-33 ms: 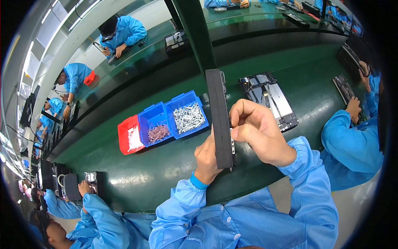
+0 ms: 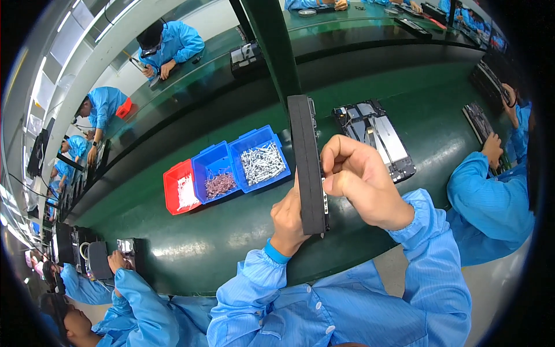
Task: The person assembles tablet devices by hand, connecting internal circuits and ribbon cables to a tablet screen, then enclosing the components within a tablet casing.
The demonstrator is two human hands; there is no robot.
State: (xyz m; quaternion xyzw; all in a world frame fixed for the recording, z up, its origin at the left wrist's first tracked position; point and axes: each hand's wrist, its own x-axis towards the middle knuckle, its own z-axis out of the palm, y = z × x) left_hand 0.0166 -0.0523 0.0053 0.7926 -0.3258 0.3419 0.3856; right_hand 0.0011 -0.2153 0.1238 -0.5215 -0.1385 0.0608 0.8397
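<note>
My left hand [image 2: 287, 222] is wrapped round the lower part of a thick black slab-shaped device [image 2: 307, 173], held up on edge above the green bench. Most of its fingers are hidden behind the device. On the device's right side, small parts and bright contacts show in a narrow strip. There the thumb and forefinger of my right hand [image 2: 364, 182] are pinched together against it. Whatever lies between those fingertips is too small or hidden to name. Just beyond my right hand, an opened flat electronic device [image 2: 384, 139] with silver battery-like blocks lies on the bench.
Left of the device stand a red bin [image 2: 171, 194] of white bits, a blue bin [image 2: 202, 156] of pinkish-brown pieces and another blue bin [image 2: 254, 139] of white and silver strips. A green post [image 2: 272, 46] rises behind. Co-workers in blue sit on both sides and across the bench [image 2: 231, 248].
</note>
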